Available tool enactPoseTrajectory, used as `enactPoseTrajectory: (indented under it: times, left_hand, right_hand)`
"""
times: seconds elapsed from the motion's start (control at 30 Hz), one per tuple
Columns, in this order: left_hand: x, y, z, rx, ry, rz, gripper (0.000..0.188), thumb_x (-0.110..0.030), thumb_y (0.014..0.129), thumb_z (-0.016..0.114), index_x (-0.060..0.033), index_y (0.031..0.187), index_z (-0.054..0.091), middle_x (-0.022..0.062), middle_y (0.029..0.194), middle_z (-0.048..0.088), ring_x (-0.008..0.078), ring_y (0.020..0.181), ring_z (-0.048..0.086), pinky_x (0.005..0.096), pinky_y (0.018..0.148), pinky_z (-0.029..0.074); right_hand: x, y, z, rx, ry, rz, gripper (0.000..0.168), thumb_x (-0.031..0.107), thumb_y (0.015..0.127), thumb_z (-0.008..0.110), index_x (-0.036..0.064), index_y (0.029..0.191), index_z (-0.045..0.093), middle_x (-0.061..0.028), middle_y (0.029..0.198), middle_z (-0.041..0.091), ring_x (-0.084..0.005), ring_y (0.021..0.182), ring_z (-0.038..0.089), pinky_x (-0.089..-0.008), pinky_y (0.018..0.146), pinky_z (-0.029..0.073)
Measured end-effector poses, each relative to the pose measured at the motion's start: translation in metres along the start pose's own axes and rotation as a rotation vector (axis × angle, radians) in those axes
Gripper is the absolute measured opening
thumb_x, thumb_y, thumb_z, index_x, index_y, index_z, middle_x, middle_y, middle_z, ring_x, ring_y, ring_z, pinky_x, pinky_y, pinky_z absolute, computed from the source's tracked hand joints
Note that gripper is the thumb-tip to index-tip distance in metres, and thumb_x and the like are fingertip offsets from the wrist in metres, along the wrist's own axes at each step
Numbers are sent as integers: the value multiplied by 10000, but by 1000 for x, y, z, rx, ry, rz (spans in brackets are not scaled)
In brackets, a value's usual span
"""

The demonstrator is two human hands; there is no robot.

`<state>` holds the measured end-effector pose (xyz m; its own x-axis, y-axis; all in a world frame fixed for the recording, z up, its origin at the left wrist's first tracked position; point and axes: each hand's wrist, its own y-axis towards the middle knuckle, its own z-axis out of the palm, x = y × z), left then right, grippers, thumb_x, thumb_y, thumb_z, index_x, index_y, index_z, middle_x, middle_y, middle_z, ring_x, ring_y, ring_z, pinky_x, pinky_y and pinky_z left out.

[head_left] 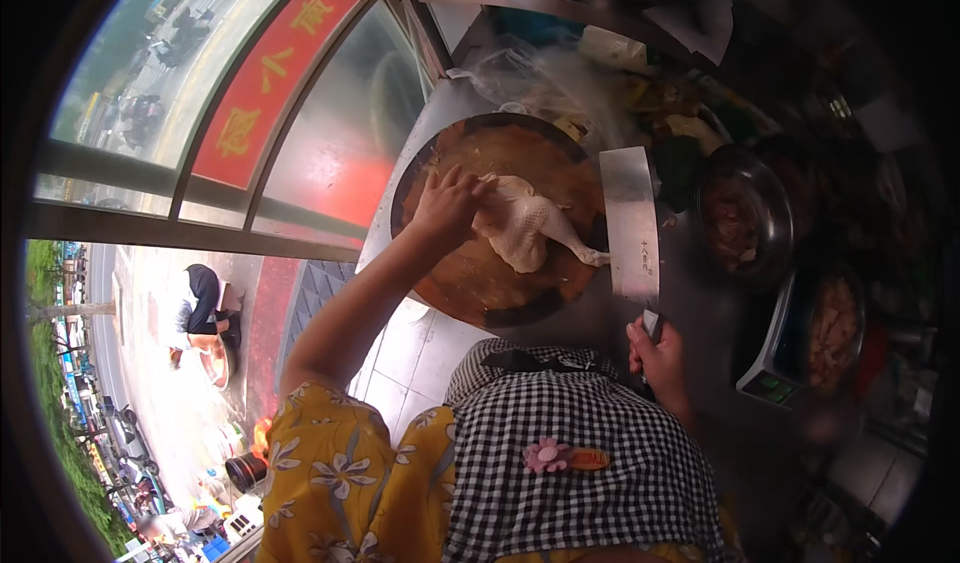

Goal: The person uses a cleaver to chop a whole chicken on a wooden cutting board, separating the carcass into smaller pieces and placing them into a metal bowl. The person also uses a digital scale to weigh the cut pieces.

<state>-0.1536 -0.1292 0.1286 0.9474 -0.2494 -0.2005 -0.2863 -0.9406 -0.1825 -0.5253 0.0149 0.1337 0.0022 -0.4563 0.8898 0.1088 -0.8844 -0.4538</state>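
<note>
A pale plucked chicken leg quarter lies on a round wooden chopping block, its shank pointing right. My left hand rests on the meat's left end with the fingers spread; whether it presses or grips cannot be told. In my right hand is the handle of a wide cleaver. The blade stands at the right rim of the block, its broad side towards me, and overlaps the tip of the shank in view. Dark patches mark the block's rim.
Right of the cleaver stands a steel bowl with meat pieces. Beyond it, a scale bears a bowl of cut pieces. Plastic bags lie behind the block. A framed window borders the left; outside, a person bends over a basin.
</note>
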Motion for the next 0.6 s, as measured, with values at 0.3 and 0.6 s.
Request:
enactPoseTrajectory:
  times: [0.3,0.6]
  left_hand:
    - [11,-55,7,-301,31,77,347,-188,638,829,-97,958,732,119,1366,533,314,1382,390,467,1070,359]
    - [-4,-83,31,-311,37,22,171,-268,795,681,-130,859,760,58,920,613,279,1058,554,394,858,407]
  right_hand:
    - [19,25,68,246,-165,25,172,163,953,655,64,868,543,37,643,523,-36,481,473,-210,451,393]
    - [-20,52,106,381,-268,17,195,197,953,642,20,918,568,-1,595,543,-74,446,500,-251,414,405]
